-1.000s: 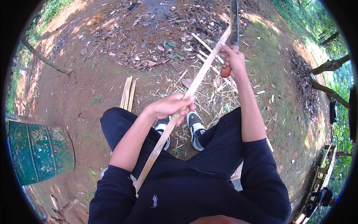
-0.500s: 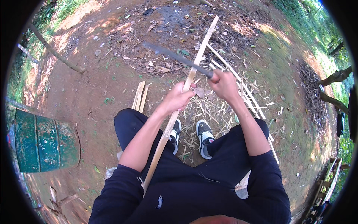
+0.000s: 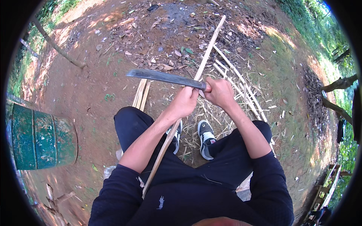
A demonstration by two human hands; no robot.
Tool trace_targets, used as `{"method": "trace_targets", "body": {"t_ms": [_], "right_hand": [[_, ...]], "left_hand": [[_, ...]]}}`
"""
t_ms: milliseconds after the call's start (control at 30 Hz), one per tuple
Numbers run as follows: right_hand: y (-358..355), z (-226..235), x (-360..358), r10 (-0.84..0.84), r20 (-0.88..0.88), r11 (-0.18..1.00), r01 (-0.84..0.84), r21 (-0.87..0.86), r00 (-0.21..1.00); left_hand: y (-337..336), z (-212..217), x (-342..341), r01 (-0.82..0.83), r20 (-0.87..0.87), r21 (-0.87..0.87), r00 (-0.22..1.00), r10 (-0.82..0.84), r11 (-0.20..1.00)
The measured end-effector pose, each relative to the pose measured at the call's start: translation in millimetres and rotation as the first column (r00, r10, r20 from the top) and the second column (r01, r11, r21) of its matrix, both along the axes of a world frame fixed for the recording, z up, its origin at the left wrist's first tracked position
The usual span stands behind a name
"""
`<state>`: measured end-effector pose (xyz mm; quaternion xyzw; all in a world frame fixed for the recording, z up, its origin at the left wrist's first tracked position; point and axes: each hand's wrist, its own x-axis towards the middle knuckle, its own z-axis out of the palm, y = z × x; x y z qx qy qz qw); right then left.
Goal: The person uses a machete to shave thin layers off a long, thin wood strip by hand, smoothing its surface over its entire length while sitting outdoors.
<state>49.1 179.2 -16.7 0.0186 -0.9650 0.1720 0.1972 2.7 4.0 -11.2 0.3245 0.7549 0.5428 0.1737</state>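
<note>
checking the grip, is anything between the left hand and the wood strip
Nothing visible: the left hand is closed around the wood strip. The knife crosses the strip just beyond that hand.

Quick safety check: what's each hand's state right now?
Left hand: closed, holding the pale strip.
Right hand: closed, holding the long knife.

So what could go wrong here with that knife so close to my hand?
Your long knife crosses the pale strip right by your bare left hand, so a slip could cut that hand. The strip's lower end also sits close to your dark top, so a hard push toward you might jab your body.
</note>
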Motion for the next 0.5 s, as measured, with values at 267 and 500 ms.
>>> {"method": "trace_targets", "body": {"t_ms": [267, 500], "right_hand": [[54, -23, -17, -0.113, -0.116, 0.989, 0.122, 0.08, 0.987], [31, -17, -13, -0.156, -0.021, 0.979, 0.157, 0.132, 0.988]], "left_hand": [[4, 22, 3, -0.082, -0.028, -0.227, 0.997, 0.078, 0.97], [-5, 3, -7, -0.136, -0.132, -0.192, 0.985, 0.112, 0.972]]}}
